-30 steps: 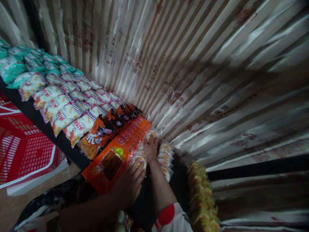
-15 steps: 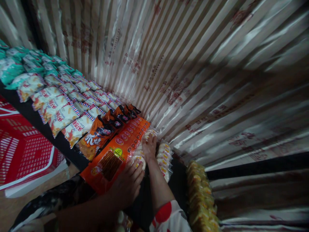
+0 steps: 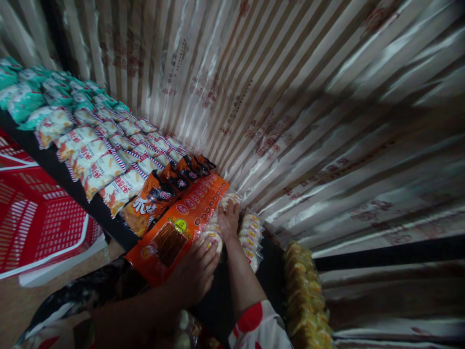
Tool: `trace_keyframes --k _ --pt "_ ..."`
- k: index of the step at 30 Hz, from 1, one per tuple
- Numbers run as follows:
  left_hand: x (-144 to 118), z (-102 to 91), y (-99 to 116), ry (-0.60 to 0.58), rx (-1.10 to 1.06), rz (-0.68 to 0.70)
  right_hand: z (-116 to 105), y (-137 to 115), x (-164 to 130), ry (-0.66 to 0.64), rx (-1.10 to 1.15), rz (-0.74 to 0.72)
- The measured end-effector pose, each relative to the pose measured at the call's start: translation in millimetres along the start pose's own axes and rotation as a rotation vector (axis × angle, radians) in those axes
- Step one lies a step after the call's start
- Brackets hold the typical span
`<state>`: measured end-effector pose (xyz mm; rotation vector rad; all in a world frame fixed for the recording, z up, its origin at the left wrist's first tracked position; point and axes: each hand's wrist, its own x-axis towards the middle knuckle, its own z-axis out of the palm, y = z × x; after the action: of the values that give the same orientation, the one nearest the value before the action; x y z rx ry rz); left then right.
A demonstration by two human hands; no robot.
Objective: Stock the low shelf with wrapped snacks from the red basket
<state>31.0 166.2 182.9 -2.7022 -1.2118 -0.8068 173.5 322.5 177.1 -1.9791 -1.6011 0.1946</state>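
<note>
Hands first: your left hand [image 3: 194,276] lies flat, fingers spread, on the near end of the clear cracker packs [image 3: 212,232] w/ its thumb side touching the orange pack [image 3: 174,232], and your right hand [image 3: 229,219] reaches further back, fingers open, pressing down btwn the two cracker rows. Packs sit on a dark shelf [image 3: 65,179] against a striped foil backdrop [image 3: 290,97]. Yellow packs [image 3: 303,286] lie near on the right across a bare strip; red basket [image 3: 39,223] sits below left.

The left hand [image 3: 194,276] lies palm down with fingers spread and pointing forward; the left forearm is bare; the right hand [image 3: 229,220] reaches further ahead, fingers bent downward; its arm has a red-white sleeve.
</note>
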Motion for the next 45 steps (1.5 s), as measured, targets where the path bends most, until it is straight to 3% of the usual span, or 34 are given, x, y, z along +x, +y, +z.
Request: trace_keyframes --k 18,23,34,41,45 --pt "6 -0.3 10 -0.059 -0.049 -0.093 -4 7 2 -0.024 -0.001 -0.01" --pt "7 1.3 11 -0.021 -0.016 -0.1 -17 -2 -7 0.047 -0.083 -0.128" --pt "16 3.6 19 0.05 -0.004 -0.109 -73 -1 -45 0.051 0.069 -0.099" --pt "4 26.0 43 -0.005 0.009 -0.006 -93 13 -79 0.12 0.167 -0.068" --pt "-2 27.2 54 -0.016 -0.017 0.035 -101 25 -98 0.153 0.182 -0.076"
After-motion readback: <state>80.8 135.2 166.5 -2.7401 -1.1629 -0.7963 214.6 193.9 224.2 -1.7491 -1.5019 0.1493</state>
